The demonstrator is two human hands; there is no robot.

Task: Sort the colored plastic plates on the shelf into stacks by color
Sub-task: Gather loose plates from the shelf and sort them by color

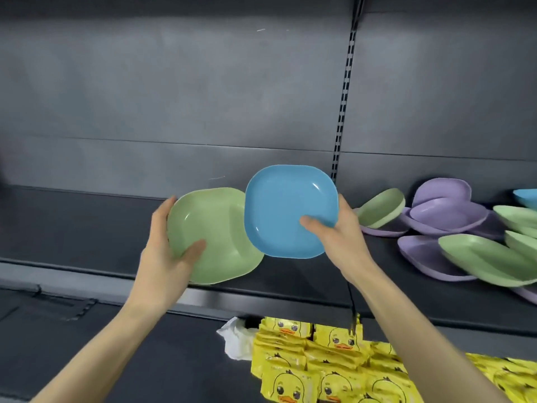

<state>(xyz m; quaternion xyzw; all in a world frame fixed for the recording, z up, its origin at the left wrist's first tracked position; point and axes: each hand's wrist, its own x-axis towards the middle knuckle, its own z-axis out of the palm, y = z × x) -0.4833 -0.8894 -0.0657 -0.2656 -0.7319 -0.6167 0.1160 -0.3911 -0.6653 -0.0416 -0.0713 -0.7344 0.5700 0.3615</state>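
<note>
My left hand (165, 254) grips a green plate (216, 237) by its left edge, thumb on the inside, held above the dark shelf (87, 228). My right hand (340, 237) grips a blue plate (287, 207) at its lower right corner, tilted toward me and overlapping the green plate's right edge. On the right of the shelf lies a mixed pile: purple plates (444, 210), green plates (482, 260) and one green plate (382, 207) leaning on a purple one. A blue plate (527, 197) shows at the far right edge.
The shelf's back panel and a slotted upright (344, 94) stand behind. On the lower shelf lie several yellow duck-print packets (328, 362) and a crumpled white bag (236, 341). The left part of the plate shelf holds nothing.
</note>
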